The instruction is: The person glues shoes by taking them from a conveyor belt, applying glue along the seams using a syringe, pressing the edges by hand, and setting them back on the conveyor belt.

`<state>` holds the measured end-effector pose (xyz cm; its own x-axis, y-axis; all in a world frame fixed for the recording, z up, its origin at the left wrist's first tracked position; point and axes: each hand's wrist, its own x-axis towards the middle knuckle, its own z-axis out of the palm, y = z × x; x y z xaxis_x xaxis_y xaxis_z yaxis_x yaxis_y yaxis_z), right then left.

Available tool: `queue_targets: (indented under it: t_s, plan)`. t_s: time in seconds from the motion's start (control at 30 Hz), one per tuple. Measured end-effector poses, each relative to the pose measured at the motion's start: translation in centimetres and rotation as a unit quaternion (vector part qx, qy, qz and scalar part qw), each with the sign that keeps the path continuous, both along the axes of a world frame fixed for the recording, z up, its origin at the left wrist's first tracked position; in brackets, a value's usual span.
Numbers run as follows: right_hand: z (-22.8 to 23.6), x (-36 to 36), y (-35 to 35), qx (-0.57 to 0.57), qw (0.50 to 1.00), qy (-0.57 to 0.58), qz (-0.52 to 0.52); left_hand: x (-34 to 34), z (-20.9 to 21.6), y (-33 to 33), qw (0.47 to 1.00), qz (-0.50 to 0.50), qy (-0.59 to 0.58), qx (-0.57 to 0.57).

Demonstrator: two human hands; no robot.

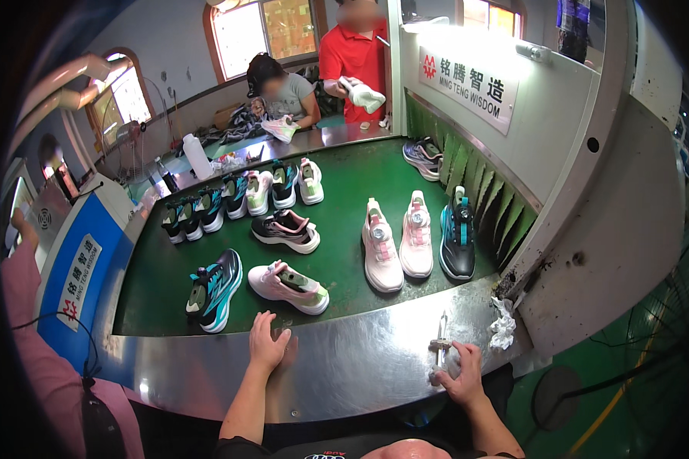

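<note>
My left hand (pixel 269 344) rests open on the steel ledge (pixel 344 348), fingertips by its far edge. Just beyond it, on the green belt, a pale pink sneaker (pixel 291 288) lies angled, beside a black and turquoise sneaker (pixel 214 291). My right hand (pixel 462 373) is over the ledge at the right, thumb and fingers curved apart. Close to its fingertips lies a thin metal tool with a crosspiece (pixel 440 343); whether they touch it I cannot tell. Past the ledge stand two pink sneakers (pixel 381 249) (pixel 416 236) and a black one with turquoise trim (pixel 457 237).
Several sneakers (pixel 236 195) form a row at the back left, with a dark one (pixel 286 230) nearer. Crumpled white paper (pixel 503 324) lies at the ledge's right end, below a flap-curtained machine opening (pixel 475 168). Two people (pixel 283 96) (pixel 354 65) hold shoes across the belt.
</note>
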<state>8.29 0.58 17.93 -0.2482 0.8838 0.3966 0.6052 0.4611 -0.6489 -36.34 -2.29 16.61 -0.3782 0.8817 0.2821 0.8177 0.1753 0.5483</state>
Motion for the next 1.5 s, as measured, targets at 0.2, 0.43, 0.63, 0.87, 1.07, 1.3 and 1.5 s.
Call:
queue_targets:
  t_s: [0.2,0.43,0.63,0.87,1.07,1.3,1.5]
  plan:
    - [0.3,-0.1,-0.1,0.023,0.999,-0.027,0.006,-0.2,0.0,0.0,1.000,-0.002,0.002,0.000]
    - [0.6,-0.4,-0.4,-0.040,0.999,0.024,-0.001,-0.2,0.0,-0.2,1.000,-0.006,-0.001,-0.005]
    - [0.7,-0.3,-0.2,-0.052,0.998,0.018,-0.002,0.2,0.9,0.2,0.999,-0.002,-0.030,0.010]
    - [1.0,-0.4,-0.1,-0.080,0.996,0.025,0.005,3.6,6.2,1.2,0.972,-0.125,-0.149,0.134]
    - [0.9,-0.3,0.3,-0.084,0.995,0.060,0.011,2.6,10.9,16.1,0.987,-0.135,-0.088,0.025]
    - [-0.1,0.5,-0.2,-0.074,0.997,0.025,0.003,5.7,6.0,22.2,0.965,-0.214,0.088,-0.127]
    - [-0.3,0.2,0.8,-0.041,0.998,0.039,0.026,4.5,4.0,24.7,0.967,-0.160,-0.063,-0.188]
